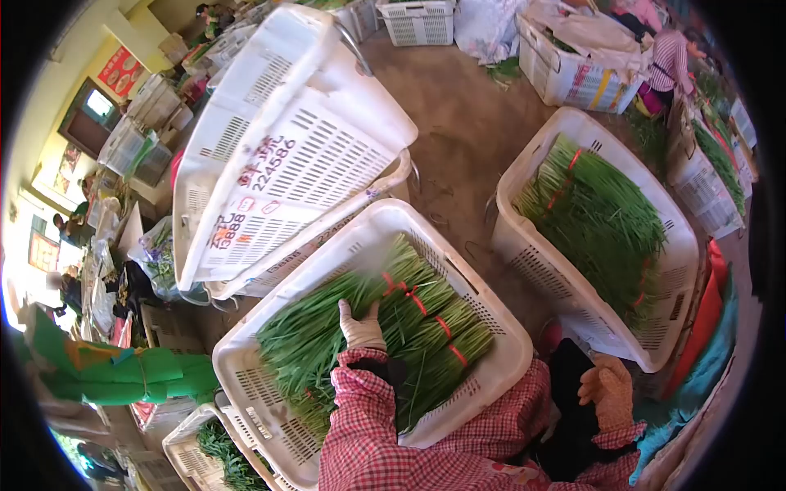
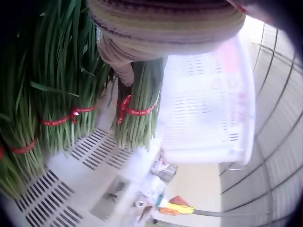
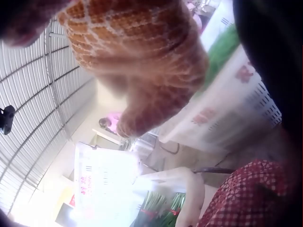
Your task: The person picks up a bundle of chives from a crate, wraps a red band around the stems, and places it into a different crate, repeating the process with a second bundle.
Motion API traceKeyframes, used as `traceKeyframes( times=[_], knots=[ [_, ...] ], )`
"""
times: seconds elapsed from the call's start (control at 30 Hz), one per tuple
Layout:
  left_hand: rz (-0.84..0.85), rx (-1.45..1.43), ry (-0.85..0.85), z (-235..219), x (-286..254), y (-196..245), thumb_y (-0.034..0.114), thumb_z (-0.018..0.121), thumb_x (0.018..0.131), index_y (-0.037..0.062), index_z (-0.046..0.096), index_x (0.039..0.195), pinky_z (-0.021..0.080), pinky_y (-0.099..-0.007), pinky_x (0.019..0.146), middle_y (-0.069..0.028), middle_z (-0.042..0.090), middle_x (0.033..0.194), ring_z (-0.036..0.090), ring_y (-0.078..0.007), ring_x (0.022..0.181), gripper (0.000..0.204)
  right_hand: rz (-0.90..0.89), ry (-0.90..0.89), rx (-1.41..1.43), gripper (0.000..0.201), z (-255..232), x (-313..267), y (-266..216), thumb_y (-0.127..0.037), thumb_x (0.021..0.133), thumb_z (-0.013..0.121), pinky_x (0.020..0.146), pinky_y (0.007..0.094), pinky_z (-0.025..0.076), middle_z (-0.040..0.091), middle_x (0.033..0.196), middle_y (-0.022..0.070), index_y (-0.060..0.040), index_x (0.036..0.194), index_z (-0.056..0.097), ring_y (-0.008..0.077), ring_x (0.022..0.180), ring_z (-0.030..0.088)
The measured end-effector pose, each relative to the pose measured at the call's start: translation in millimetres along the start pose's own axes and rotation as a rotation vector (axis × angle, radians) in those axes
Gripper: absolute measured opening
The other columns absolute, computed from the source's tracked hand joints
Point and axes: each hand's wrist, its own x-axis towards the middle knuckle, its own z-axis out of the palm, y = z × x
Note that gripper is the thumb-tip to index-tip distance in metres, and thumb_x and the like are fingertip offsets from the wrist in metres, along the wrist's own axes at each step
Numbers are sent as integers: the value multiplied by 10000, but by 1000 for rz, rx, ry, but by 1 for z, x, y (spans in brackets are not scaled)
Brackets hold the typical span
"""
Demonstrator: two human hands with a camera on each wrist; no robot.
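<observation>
My left hand [image 1: 362, 327], in a pale glove, reaches into a white plastic crate [image 1: 288, 434] of green leaf bundles. In the left wrist view its thumb and fingers grip a bundle of garlic chives [image 2: 137, 123] bound with red tape, its cut stems pointing down. Other taped chive bundles [image 2: 64, 113] lie beside it against the slotted crate wall. My right hand [image 1: 607, 389], in an orange textured glove, hangs at my right side with loosely bent fingers and nothing in it. The right wrist view shows that glove [image 3: 156, 80] close up.
Stacked white crates [image 1: 303, 155] lean beyond the left crate. Another crate [image 1: 540, 254] of chives stands to the right. A smaller crate [image 1: 184, 438] of dark greens sits at lower left, near a green wrapped bundle [image 1: 155, 376]. People and more crates [image 1: 417, 23] line the background.
</observation>
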Motion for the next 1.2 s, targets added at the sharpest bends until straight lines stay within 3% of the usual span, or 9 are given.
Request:
traceKeyframes(
  times=[0.07,0.1,0.23,0.5,0.6,0.73,0.93,1.13,1.2],
  knots=[
    [40,408,-26,-1,-9,31,377,629,933,86,519,1355,356,-344,1097,-142,532,1383,492,-247,1236,524,10,37,0,422,11,-27,-2,-284,890,640,518,321,557,683,857,161,14,1179,561,233,642,672],
    [9,347,-48,19,60,-53,377,629,933,86,519,1355,356,-344,1097,-142,532,1383,492,-247,1236,524,-48,50,-42,422,-1,57,-5,-284,890,640,518,321,557,683,857,161,14,1179,561,233,642,672],
    [32,335,151,1,76,-35,402,548,965,65,515,1341,340,-486,1110,-81,524,1387,468,-290,1246,506,67,24,15,395,23,64,5,-265,894,632,536,323,560,684,854,167,16,1165,568,238,642,673],
    [532,1225,-281,-12,-10,-24,293,585,912,43,503,1333,293,-530,1112,-136,520,1364,468,-337,1259,497,117,-48,-36,379,50,76,5,-258,898,635,576,322,563,690,865,171,15,1156,585,241,677,676],
    [783,1527,-511,-2,-46,-25,239,638,862,22,490,1334,288,-552,1103,-174,505,1366,464,-381,1262,540,99,-200,-284,356,80,88,-8,-236,909,621,613,309,551,696,861,149,2,1173,593,229,681,670],
    [1112,2052,-695,52,-41,-8,230,719,784,0,410,1386,268,-581,1098,-200,448,1411,398,-430,1313,714,-222,-824,-752,329,165,133,-4,-187,879,603,718,357,529,683,964,104,-37,1171,607,248,846,666],
    [983,2565,-621,57,48,6,386,807,668,20,296,1455,258,-551,1104,-206,382,1447,353,-408,1329,1007,-744,-917,-1481,182,265,240,119,-192,858,546,779,411,505,624,899,96,-70,964,629,301,877,633],
    [862,2439,-537,49,82,10,319,844,635,68,380,1417,347,-516,1048,-186,480,1345,444,-392,1236,944,-1143,-633,-1316,228,327,301,166,-153,822,549,920,420,448,624,949,114,-52,1009,634,290,938,598],
    [834,2388,-510,49,87,11,261,835,646,82,445,1374,373,-512,1029,-194,505,1306,467,-411,1200,845,-1007,-720,-1430,232,346,309,165,-159,831,545,923,431,445,628,947,116,-51,1014,638,293,935,598]
  ],
)
